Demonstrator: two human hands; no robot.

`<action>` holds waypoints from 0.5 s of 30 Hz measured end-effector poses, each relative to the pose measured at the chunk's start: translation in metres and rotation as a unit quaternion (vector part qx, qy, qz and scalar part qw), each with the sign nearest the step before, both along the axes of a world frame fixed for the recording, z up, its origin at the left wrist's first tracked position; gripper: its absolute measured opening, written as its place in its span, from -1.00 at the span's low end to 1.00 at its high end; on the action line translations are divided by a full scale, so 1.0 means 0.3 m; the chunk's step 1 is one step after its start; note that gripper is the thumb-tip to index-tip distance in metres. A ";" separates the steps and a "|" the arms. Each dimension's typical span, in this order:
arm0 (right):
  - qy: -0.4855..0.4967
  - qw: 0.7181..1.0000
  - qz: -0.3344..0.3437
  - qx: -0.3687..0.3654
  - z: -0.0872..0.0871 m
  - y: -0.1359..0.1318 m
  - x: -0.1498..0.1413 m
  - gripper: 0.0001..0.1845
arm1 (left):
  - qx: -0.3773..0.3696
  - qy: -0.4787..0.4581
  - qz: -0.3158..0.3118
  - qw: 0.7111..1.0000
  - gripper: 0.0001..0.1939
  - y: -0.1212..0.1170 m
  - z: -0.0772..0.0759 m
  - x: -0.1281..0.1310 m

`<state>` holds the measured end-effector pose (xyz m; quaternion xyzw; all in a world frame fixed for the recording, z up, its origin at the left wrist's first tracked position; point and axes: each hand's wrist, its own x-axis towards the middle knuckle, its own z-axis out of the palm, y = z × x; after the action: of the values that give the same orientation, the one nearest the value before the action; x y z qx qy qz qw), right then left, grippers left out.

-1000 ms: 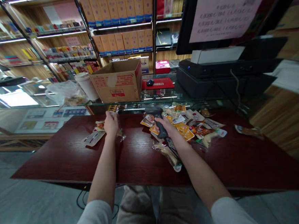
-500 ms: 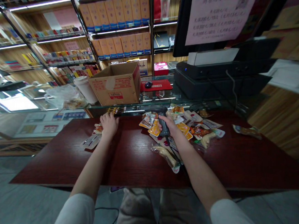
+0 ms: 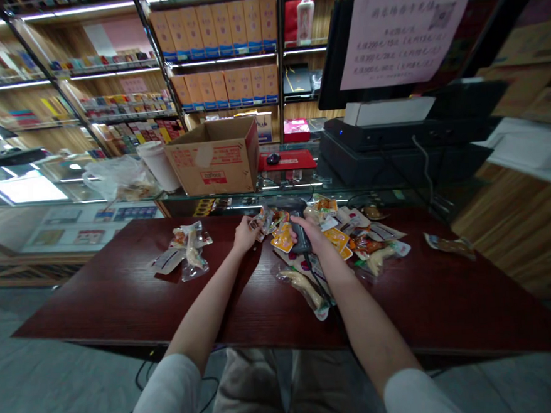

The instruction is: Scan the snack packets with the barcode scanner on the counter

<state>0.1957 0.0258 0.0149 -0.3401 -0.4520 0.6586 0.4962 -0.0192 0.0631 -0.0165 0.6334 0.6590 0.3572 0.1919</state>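
Observation:
My right hand [image 3: 309, 234] is wrapped round the handle of a black handheld barcode scanner [image 3: 301, 241], whose cord runs down across the table. Closed at the left edge of the pile, my left hand [image 3: 246, 235] pinches a shiny clear food packet [image 3: 264, 218] near the scanner's head. Around and under the scanner lie several vacuum-packed snacks, among them an orange packet [image 3: 282, 239] and a long pale packet [image 3: 304, 287]. Farther left, a small group of packets includes a clear pouch with pale contents [image 3: 194, 253]. The scanner and fingers partly hide the held packet.
The dark red wooden table [image 3: 121, 293] meets a glass counter bearing an open cardboard box [image 3: 213, 160], a white cup [image 3: 158, 166] and a mouse [image 3: 273, 159]. A monitor with a paper sign [image 3: 405, 31] stands right. One brown packet [image 3: 449, 246] lies apart at right.
My left hand has moved right from the small left group to the main pile and now grips a packet. A clear pouch shows in the left group. My right hand stays on the scanner.

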 end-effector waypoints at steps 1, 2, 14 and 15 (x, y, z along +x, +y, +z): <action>0.001 1.000 0.000 0.002 -0.001 0.002 -0.001 -0.69 | 0.031 -0.011 0.013 0.999 -0.84 -0.008 0.006 -0.023; 0.003 1.000 -0.002 0.003 -0.003 0.003 -0.003 -0.68 | 0.069 -0.014 0.022 0.997 -0.87 -0.016 0.011 -0.045; -0.017 0.999 0.039 0.000 0.017 -0.030 -0.011 -0.63 | 0.231 0.059 -0.053 0.970 -0.83 -0.086 -0.026 -0.147; -0.025 0.998 0.049 0.000 0.017 -0.033 -0.011 -0.63 | 0.228 0.065 -0.049 0.970 -0.83 -0.083 -0.029 -0.150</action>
<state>0.1924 0.0157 0.0198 -0.3339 -0.4809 0.6733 0.4516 -0.0642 0.0381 -0.0253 0.7135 0.5398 0.4463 0.0166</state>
